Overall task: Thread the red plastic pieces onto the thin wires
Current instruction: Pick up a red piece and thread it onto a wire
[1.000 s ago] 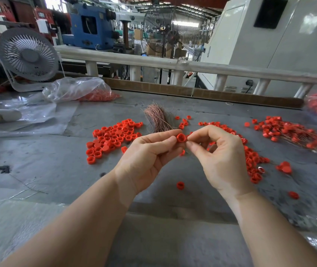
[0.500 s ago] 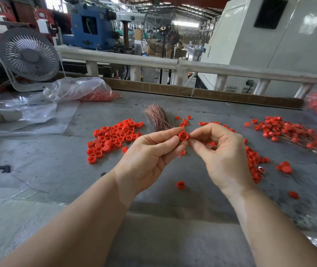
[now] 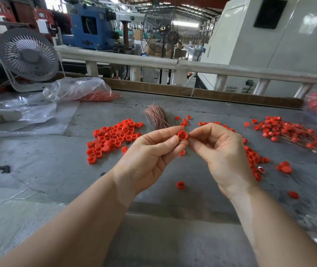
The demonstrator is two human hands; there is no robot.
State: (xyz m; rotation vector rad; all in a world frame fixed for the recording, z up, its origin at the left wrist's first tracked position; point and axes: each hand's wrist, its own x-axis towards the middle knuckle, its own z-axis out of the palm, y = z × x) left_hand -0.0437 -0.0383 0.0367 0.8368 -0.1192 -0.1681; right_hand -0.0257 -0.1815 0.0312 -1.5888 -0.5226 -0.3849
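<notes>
We hold one red cap (image 3: 182, 135) pinched in our left hand (image 3: 150, 157), just in front of the copper wire bundle (image 3: 158, 118). Our right hand (image 3: 223, 155) pinches shut right against the cap; any wire in it is too thin to see. The risk, we judge: a wire that fine buckles or misses the hole, or the cap slips and drops among the loose caps (image 3: 113, 136) left of the bundle.

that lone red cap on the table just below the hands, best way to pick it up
Pinch the lone red cap across its outer side wall, coming straight down from above. It is a short round ring lying apart from the piles, with bare table all around it, so thumb and forefinger can probably close on opposite sides.
</notes>
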